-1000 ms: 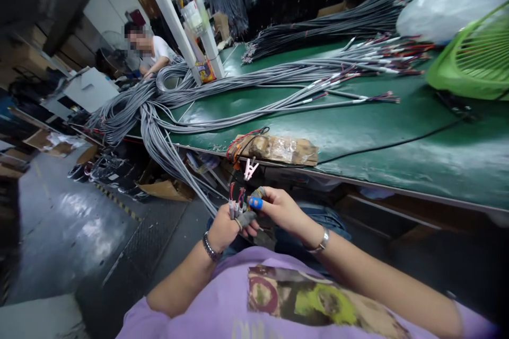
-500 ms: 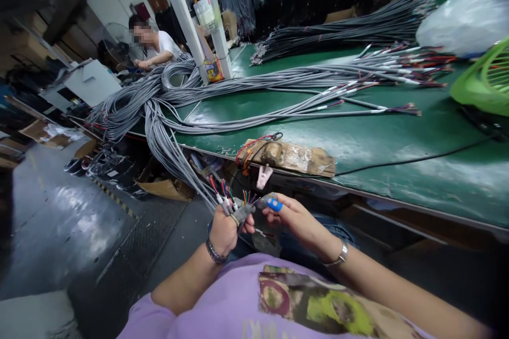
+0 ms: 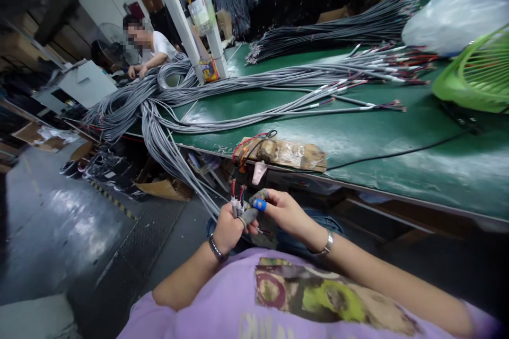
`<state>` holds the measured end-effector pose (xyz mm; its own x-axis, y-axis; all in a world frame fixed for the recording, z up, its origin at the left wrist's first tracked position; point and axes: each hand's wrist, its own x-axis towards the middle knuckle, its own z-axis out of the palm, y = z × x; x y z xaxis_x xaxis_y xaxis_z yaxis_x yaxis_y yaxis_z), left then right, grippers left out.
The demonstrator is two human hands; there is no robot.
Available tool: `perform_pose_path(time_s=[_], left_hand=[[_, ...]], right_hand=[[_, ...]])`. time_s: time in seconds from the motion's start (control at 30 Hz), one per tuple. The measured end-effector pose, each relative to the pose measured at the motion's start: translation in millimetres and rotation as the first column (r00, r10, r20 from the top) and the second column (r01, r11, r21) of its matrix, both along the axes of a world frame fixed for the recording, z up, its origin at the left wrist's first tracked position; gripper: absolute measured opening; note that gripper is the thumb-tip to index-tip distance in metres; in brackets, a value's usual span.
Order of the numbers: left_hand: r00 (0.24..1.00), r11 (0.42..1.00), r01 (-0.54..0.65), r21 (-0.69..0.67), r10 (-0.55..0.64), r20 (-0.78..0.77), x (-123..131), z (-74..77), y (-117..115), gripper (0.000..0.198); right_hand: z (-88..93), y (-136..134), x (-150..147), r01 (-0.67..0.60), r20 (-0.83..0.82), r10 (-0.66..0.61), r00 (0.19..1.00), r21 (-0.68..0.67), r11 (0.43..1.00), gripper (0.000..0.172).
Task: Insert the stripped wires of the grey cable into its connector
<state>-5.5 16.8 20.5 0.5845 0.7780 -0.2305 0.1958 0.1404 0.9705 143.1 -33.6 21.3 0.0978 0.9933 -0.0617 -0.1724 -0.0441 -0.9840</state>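
My left hand point(image 3: 231, 226) is closed round the ends of several grey cables point(image 3: 191, 177), whose stripped coloured wires point(image 3: 237, 190) stick up above the fist. Grey covers wrap some of its fingers. Against it, my right hand point(image 3: 277, 211) pinches at the wire ends with thumb and forefinger; the thumb wears a blue cover and the forefinger a grey one. The exact wires between these fingertips are hidden. From the left hand the cables run up to the bench edge and join a large coiled bundle point(image 3: 119, 95).
On the green bench point(image 3: 382, 169) lie more grey cables point(image 3: 254, 82), dark cables point(image 3: 326, 34), a plastic bag point(image 3: 457, 13) and a green fan point(image 3: 477, 74). A wooden block point(image 3: 294, 154) with a pink clip point(image 3: 259, 172) sits at the near edge. Another person point(image 3: 159, 47) handles cables at far left.
My right hand has moved left and closed in on the left hand, its fingertips now over the wire ends that were fanned out before. The view has shifted slightly.
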Motion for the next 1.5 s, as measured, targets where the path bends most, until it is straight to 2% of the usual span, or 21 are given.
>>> perform_pose_path(time_s=[0.07,0.13,0.33,0.47,0.63,0.83,0.93,1.07,1.17,1.37,1.5], left_hand=[[0.996,0.996,0.088,-0.028,-0.088,-0.017,-0.1,1.6,2.0,0.035],[0.993,0.993,0.114,-0.038,-0.115,-0.016,-0.1,2.0,2.5,0.036],[0.986,0.993,-0.12,-0.011,0.12,0.116,-0.4,-4.1,-4.1,0.038],[0.966,0.981,-0.19,-0.045,0.195,0.168,2.0,-5.1,-5.1,0.037],[0.953,0.967,-0.235,-0.095,0.249,0.175,5.9,-2.8,0.7,0.036],[0.983,0.986,-0.13,-0.103,0.142,0.116,2.1,-2.7,4.4,0.038],[0.994,0.993,-0.081,-0.09,0.087,0.067,1.2,-4.6,2.8,0.038],[0.997,0.996,-0.06,-0.065,0.063,0.037,2.1,-5.4,0.2,0.037],[0.998,0.996,-0.057,-0.069,0.058,0.016,2.2,-4.2,-0.6,0.036],[0.993,0.995,-0.096,-0.037,0.098,0.063,1.1,-5.0,-2.1,0.038],[0.991,0.993,-0.109,-0.032,0.112,0.079,0.7,-6.0,-5.8,0.038]], right_hand=[[1.0,-0.9,-0.1,-0.004,0.051,0.002,0.999,0.026,1.0,0.028],[3.4,-0.8,-0.9,-0.005,0.08,0.001,0.997,0.044,0.999,0.027],[1.0,1.5,-5.1,0.076,0.023,-0.075,0.997,-0.006,0.997,0.033],[-8.0,0.3,-7.3,0.118,-0.007,-0.118,0.993,-0.047,0.992,0.036],[-13.8,-3.1,-5.1,0.139,-0.004,-0.139,0.99,0.007,0.99,0.035],[-10.6,-4.1,6.8,0.075,-0.025,-0.077,0.997,-0.052,0.996,0.034],[-3.3,0.0,8.0,0.011,-0.053,-0.013,0.998,-0.032,0.999,0.036],[4.0,6.1,3.3,-0.027,-0.012,0.027,1.0,-0.003,1.0,0.034],[2.7,6.8,0.4,-0.018,-0.011,0.017,1.0,-0.004,1.0,0.034],[-9.0,0.5,-13.3,0.109,-0.097,-0.112,0.989,-0.036,0.993,0.031],[-12.2,3.3,-19.5,0.258,-0.204,-0.283,0.937,-0.139,0.956,0.026]])
